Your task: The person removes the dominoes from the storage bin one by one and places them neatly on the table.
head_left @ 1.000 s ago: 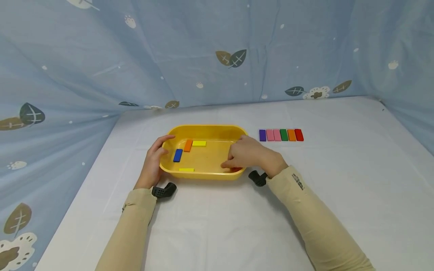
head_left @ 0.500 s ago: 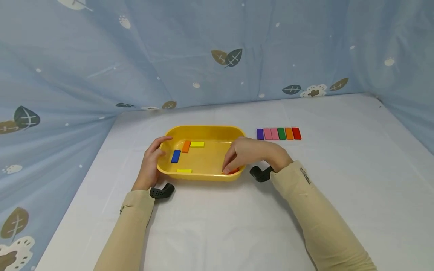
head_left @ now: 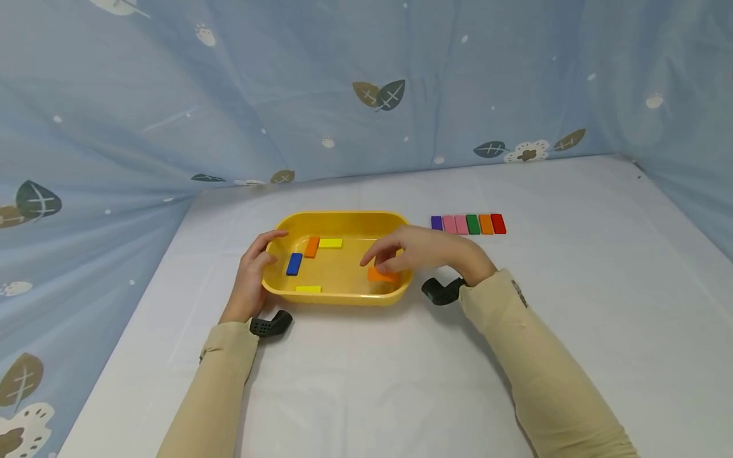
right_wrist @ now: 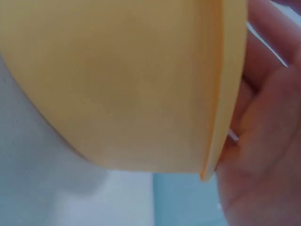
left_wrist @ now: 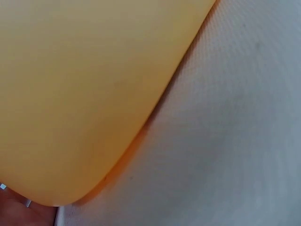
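Note:
A yellow plastic tub stands on the white-covered table. My left hand holds its left end, with thumb and forefinger over the rim. Over the tub's right part, my right hand pinches an orange block between thumb and fingers; its forefinger points out to the left. On the tub floor lie a blue block, another orange block, a yellow block and a second yellow block by the near wall. In the right wrist view, the tub wall hides the right fingertips.
Right of the tub, a row of blocks lies side by side: purple, two pink, green, orange and red. A blue patterned curtain hangs behind the table.
The right hand, earlier reaching down to a red and orange patch at the tub's near right, has come up with an orange block. The left hand has stayed on the tub's left end.

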`<state>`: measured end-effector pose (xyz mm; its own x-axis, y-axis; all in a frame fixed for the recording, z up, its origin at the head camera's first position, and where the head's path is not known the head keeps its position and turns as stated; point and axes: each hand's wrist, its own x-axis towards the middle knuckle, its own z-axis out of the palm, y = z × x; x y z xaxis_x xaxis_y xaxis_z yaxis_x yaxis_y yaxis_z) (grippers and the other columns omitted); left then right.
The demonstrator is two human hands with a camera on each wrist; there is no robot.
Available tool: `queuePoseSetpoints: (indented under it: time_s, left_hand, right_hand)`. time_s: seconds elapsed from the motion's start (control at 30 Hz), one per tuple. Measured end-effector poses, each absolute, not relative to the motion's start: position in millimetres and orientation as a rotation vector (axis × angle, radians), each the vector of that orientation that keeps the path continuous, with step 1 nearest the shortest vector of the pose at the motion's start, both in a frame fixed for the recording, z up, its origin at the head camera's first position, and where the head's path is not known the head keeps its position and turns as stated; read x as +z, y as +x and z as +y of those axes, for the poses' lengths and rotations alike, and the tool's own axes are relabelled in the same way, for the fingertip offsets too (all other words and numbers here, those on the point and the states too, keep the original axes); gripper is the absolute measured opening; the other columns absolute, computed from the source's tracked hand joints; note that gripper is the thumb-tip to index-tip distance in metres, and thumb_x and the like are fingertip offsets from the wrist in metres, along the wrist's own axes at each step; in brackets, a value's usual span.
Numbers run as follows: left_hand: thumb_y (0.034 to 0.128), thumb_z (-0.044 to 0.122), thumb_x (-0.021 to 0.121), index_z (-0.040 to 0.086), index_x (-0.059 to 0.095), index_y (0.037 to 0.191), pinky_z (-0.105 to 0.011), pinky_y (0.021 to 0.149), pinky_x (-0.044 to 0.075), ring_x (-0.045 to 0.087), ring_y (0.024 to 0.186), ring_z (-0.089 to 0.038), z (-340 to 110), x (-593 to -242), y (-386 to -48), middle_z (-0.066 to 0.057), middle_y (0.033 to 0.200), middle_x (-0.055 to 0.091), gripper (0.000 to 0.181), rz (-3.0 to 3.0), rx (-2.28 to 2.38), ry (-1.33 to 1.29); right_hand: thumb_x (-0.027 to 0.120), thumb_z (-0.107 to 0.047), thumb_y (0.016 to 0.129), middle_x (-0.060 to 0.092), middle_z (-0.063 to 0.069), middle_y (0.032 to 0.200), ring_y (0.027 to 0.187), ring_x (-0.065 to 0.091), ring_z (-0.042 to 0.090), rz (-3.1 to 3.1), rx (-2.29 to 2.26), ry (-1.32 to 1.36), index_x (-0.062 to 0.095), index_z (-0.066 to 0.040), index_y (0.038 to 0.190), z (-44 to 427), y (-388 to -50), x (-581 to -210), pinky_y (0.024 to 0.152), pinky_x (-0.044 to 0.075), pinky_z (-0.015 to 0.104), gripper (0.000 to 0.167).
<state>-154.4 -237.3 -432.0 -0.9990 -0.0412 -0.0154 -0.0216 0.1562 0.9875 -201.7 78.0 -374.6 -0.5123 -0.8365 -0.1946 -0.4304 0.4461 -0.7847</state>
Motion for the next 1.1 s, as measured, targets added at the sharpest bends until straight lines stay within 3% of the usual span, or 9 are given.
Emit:
queuePoseSetpoints:
  time_s: [0.27,0.43,0.6,0.83,1.1]
  left_hand:
    - [0.0811,0.004,0.033,0.016,0.047,0.126,-0.039,0.103,0.026,0.026,0.125,-0.017,-237.7,-431.3,-153.6,0.010,0.139,0.028,0.048,-2.380,-2.040,0.061]
    - [0.0813,0.003,0.032,0.015,0.047,0.126,-0.039,0.103,0.025,0.026,0.125,-0.017,-237.4,-431.0,-154.6,0.010,0.139,0.029,0.048,-2.367,-2.041,0.050]
    - [0.0813,0.003,0.033,0.014,0.047,0.126,-0.038,0.103,0.026,0.027,0.125,-0.017,-237.6,-432.2,-154.3,0.009,0.139,0.029,0.048,-2.361,-2.058,0.057]
    - [0.0805,0.003,0.033,0.015,0.048,0.125,-0.038,0.103,0.026,0.028,0.124,-0.017,-238.0,-433.5,-155.4,0.009,0.139,0.030,0.048,-2.362,-2.044,0.061]
    - [0.0804,0.003,0.033,0.015,0.048,0.125,-0.037,0.102,0.027,0.028,0.124,-0.017,-237.9,-434.3,-155.6,0.009,0.138,0.030,0.048,-2.358,-2.049,0.058]
  right_hand:
    - [0.052,-0.032,0.087,0.060,-0.006,0.103,0.089,0.050,0.017,2.204,-1.246,-0.949,0.062,-0.023,0.111,88.0,-211.4,-374.9,0.078,0.043,0.033,0.027]
    - [0.050,-0.025,0.089,0.058,0.001,0.100,0.083,0.053,0.021,2.213,-1.403,-0.864,0.057,-0.019,0.117,98.2,-217.0,-373.1,0.077,0.046,0.036,0.030]
    - [0.049,-0.024,0.089,0.056,0.003,0.106,0.081,0.055,0.026,2.281,-1.495,-0.685,0.056,-0.022,0.117,115.4,-223.5,-374.5,0.078,0.046,0.043,0.029]
    - [0.047,-0.030,0.091,0.056,0.003,0.107,0.089,0.051,0.020,2.475,-1.515,-0.485,0.053,-0.019,0.120,138.9,-232.5,-376.2,0.084,0.044,0.035,0.032]
    - [0.044,-0.035,0.091,0.052,0.006,0.108,0.090,0.052,0.027,2.549,-1.581,-0.301,0.050,-0.020,0.124,166.1,-238.6,-383.5,0.082,0.046,0.038,0.036]
